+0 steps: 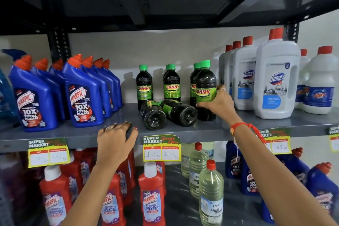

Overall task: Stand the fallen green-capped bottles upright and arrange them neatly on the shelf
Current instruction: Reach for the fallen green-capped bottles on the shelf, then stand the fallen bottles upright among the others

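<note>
Dark green-capped bottles with green "SUNNY" labels stand on the grey shelf [113,130]. My right hand [219,102] grips an upright one [205,80] at its lower body, at the right of the group. Another upright bottle [193,84] is just behind it. Two more stand further left: one [144,84] and one [171,83] with another cap behind it. Two fallen bottles lie on their sides, bases toward me: the left one [153,114] and the right one [178,112]. My left hand [115,138] rests flat on the shelf's front edge, holding nothing.
Blue Harpic bottles [82,93] crowd the shelf's left side. White Domex bottles [275,80] stand close on the right. Price tags [161,149] hang from the shelf edge. Red Harpic bottles [152,194] and clear bottles [211,194] fill the shelf below.
</note>
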Demonstrator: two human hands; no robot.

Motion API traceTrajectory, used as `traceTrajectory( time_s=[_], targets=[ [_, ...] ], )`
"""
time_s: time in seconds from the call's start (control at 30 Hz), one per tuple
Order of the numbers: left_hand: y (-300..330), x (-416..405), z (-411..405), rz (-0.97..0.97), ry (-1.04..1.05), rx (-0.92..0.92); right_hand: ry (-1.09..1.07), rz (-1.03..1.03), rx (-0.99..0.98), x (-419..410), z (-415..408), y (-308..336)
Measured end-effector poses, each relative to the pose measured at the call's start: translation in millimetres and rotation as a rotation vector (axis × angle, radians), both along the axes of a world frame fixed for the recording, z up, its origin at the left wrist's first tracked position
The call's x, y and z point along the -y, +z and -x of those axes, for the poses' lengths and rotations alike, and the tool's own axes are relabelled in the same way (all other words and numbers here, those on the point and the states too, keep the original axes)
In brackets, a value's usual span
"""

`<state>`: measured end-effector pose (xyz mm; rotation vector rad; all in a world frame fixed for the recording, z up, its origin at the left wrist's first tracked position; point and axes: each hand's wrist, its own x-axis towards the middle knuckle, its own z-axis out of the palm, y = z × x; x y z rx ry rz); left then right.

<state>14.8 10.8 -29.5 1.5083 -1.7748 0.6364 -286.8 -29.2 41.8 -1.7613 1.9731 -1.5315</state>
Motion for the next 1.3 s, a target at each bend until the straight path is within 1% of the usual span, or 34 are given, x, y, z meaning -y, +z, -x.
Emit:
traceTrajectory(
  time_s=[0.1, 0.17, 0.23, 0.33, 0.4, 0.47, 0.53, 0.57, 0.6, 0.63, 0.67, 0.7, 0.77, 0.8, 0.87, 0.93, 1.0, 1.07, 1.13, 1.3],
  targets=[
    [-0.5, -0.1, -0.1, 0.007, -0.004, -0.007, 0.168, -0.091, 0.222, -0.1, 6.8, 4.9],
    [-0.6, -0.4, -0.2, 0.011, -0.005, -0.010, 0.263, -0.106, 0.321, -2.1, 9.8, 6.1],
    [-0.5, -1.2, -0.1, 0.016, -0.007, -0.010, 0.306, -0.116, 0.341, -4.2, 11.7, 8.9],
    [-0.3, -1.9, -0.3, 0.030, -0.017, -0.005, 0.335, -0.126, 0.318, -5.5, 11.4, 12.9],
    [-0.6, -1.3, -0.7, 0.031, -0.018, -0.003, 0.337, -0.093, 0.311, -1.7, 8.8, 12.1],
    [-0.7, -0.3, -1.3, 0.025, -0.022, -0.007, 0.182, 0.075, 0.189, -0.6, -2.6, 9.1],
    [-1.0, 0.5, -1.8, 0.027, -0.027, -0.011, -0.015, 0.341, 0.082, -12.2, -21.5, 10.1],
    [-1.1, 0.6, -1.8, 0.032, -0.027, -0.012, -0.080, 0.493, 0.029, -19.2, -31.3, 12.4],
    [-1.4, 0.5, -1.9, 0.037, -0.028, -0.013, -0.103, 0.615, -0.022, -26.4, -42.2, 16.7],
    [-1.5, 0.3, -1.9, 0.039, -0.029, -0.013, -0.074, 0.674, -0.073, -30.5, -52.5, 21.0],
    [-1.9, 0.3, -1.9, 0.042, -0.029, -0.013, -0.009, 0.660, -0.146, -31.7, -61.6, 25.6],
    [-2.0, 0.3, -1.8, 0.043, -0.026, -0.011, 0.058, 0.573, -0.246, -29.7, -70.1, 30.0],
    [-1.6, 0.9, -2.2, 0.037, -0.020, -0.007, 0.135, 0.270, -0.435, -20.2, -83.2, 35.6],
    [-0.9, 1.3, -2.5, 0.035, -0.016, -0.007, 0.150, 0.096, -0.470, -14.2, -88.0, 36.7],
    [0.4, 1.6, -2.6, 0.028, -0.009, -0.011, 0.149, -0.194, -0.461, -1.1, -94.5, 37.2],
    [1.2, 1.9, -2.7, 0.020, -0.007, -0.015, 0.167, -0.405, -0.464, 10.6, -98.2, 38.2],
    [0.6, 1.9, -3.2, 0.013, -0.004, -0.019, 0.225, -0.546, -0.480, 18.1, -99.8, 41.7],
    [-0.5, 1.8, -3.9, 0.005, -0.005, -0.022, 0.249, -0.602, -0.476, 22.0, -99.2, 43.8],
    [-1.7, 1.9, -4.1, 0.001, -0.004, -0.025, 0.224, -0.589, -0.453, 26.5, -98.0, 41.6],
    [-1.8, 2.6, -3.1, 0.006, -0.012, -0.029, 0.087, -0.376, -0.345, 25.9, -94.0, 37.2]
  ],
)
